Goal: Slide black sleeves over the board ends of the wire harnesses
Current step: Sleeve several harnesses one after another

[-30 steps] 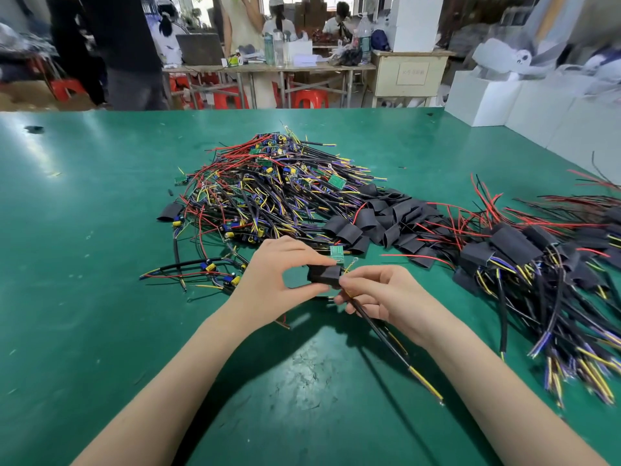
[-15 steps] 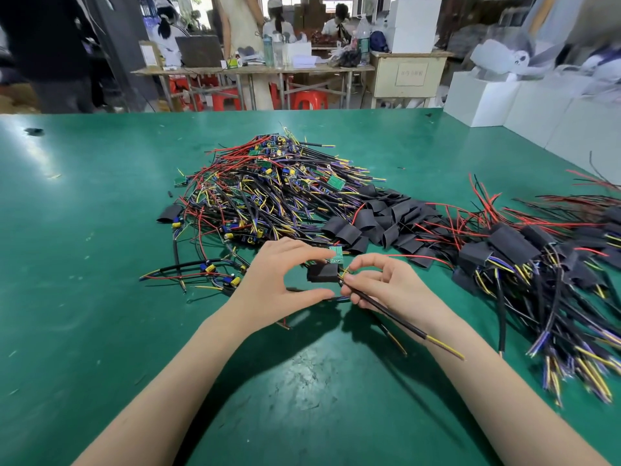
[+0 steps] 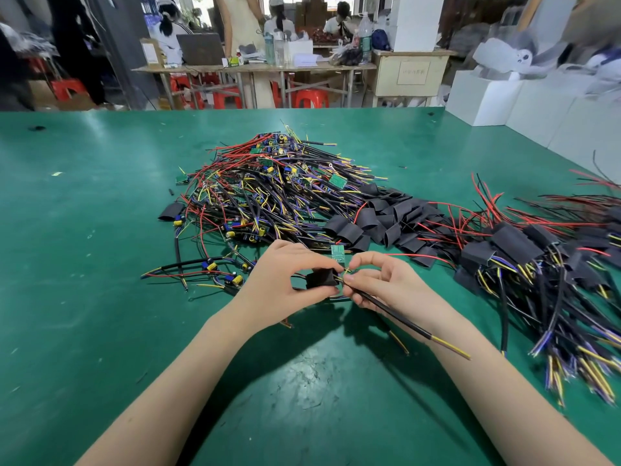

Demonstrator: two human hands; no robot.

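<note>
From the head camera, two bare arms reach in from the bottom of the frame and meet near the middle, over a green tabletop point(image 3: 100, 297).

The left hand point(image 3: 282, 280) has its grip curled round a black sleeve point(image 3: 321, 278), pinching it between thumb and fingers. The right hand point(image 3: 386, 287) is just beside it, and its grip pinches the wires of a wire harness point(image 3: 396, 314) right at the sleeve's mouth. The black cable of that harness runs down toward the lower right of the frame, across the right wrist, and ends in yellow tips. A small green board point(image 3: 337, 253) pokes up just above the spot where the two hands meet.

Behind the hands, in the middle of the frame, lies a big pile of harnesses point(image 3: 268, 190) with red, black, yellow and purple wires. Next to it, to the right, is a heap of loose black sleeves point(image 3: 379, 216). At the right edge lies a bunch of harnesses with sleeves on point(image 3: 517, 243).
</note>
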